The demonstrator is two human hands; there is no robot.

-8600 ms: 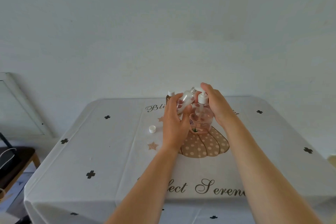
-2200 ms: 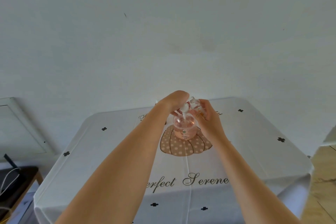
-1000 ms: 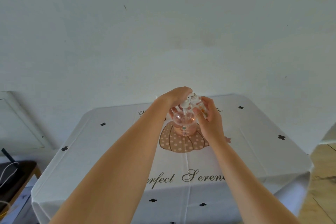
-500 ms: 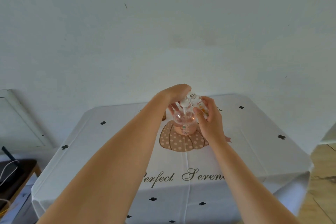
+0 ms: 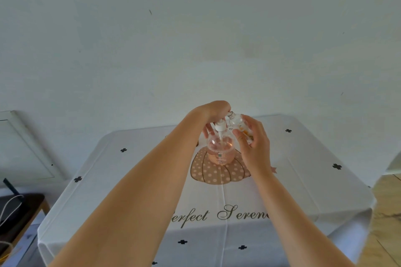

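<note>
Curls the left hand [image 5: 217, 111] over the top of the pump bottle [image 5: 221, 151], fingers [image 5: 206, 131] bent down round the white pump. Holds a small bottle [image 5: 238, 123] in the right hand [image 5: 255, 149], with fingers and thumb wrapped round its clear body. Tilts the small bottle leftward, its neck up beside the pump, just under the left palm; cannot tell whether neck and spout touch.

Stands the pump bottle upright near the middle of the counter [image 5: 130, 180], on the dotted pumpkin print [image 5: 217, 175] of the white cloth [image 5: 303, 180], with pink liquid in its round body. Carries the small bottle clear of the counter, just right of the pump bottle's top.

Far left, lower than the counter: a dark side table [image 5: 23, 208] with a white cable [image 5: 8, 204] across it.
</note>
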